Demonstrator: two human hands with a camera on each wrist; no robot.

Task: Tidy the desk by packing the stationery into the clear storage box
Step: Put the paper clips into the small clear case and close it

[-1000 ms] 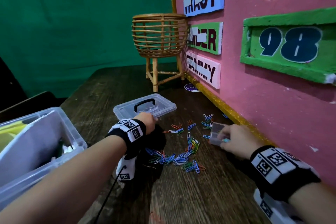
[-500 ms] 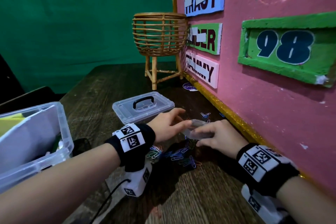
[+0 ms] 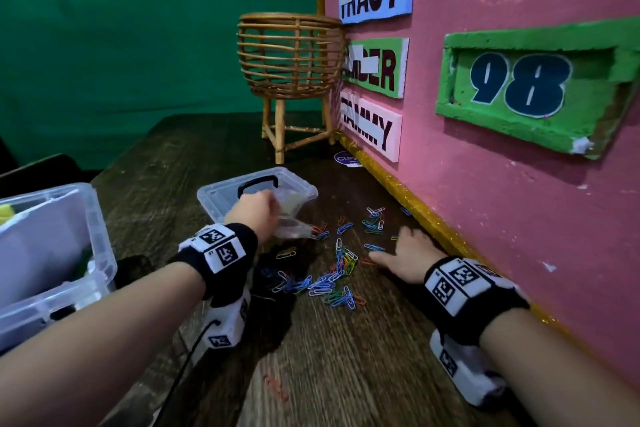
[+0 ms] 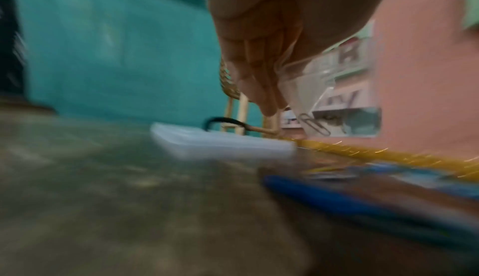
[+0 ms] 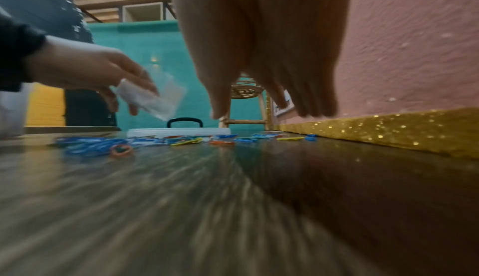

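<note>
Several coloured paper clips (image 3: pixel 337 270) lie scattered on the dark wooden desk (image 3: pixel 346 374). My left hand (image 3: pixel 254 213) holds a small clear plastic case (image 3: pixel 292 225) above them; the left wrist view shows the small clear case (image 4: pixel 334 100) in my fingers with one clip inside. My right hand (image 3: pixel 403 255) hovers low over the paper clips (image 5: pixel 181 140) near the wall, fingers spread and empty. The clear storage box (image 3: pixel 52 253) stands open at the left edge. Its lid (image 3: pixel 256 191) with a black handle lies flat beyond my left hand.
A rattan basket stand (image 3: pixel 289 80) stands at the back by the pink wall (image 3: pixel 519 218), which runs along the right with a gold glitter strip (image 3: pixel 415 215) at its foot. A green backdrop (image 3: pixel 138 28) closes the far side.
The small clear case passed from my right hand to my left hand, which lifted it leftward. My right hand let go and dropped down over the clips.
</note>
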